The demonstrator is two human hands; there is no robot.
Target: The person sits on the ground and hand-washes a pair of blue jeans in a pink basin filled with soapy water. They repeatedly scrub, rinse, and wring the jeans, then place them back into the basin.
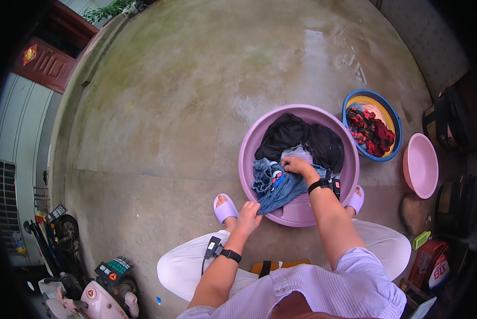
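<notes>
A large purple plastic tub [246,151] stands on the ground between my feet. A blue denim garment [280,195] with frayed edges and a colourful cartoon patch [277,179] lies over the ribbed washboard [296,202] in the tub. At the near left rim, my left hand [249,218] grips one end of the denim and pulls it taut. My right hand [297,165] has its fingers curled on the denim farther in; its fingertips are partly hidden. Black wet clothing [286,133] lies bunched in the tub's far side, beside some whitish suds [298,151].
A blue basin [398,131] with a yellow one [376,101] inside holds red and black clothes [368,129]. Right of it are a pink basin [420,165], a stone [413,214] and a green brush-like item [421,240]. A pink scooter [102,299] stands lower left on the concrete.
</notes>
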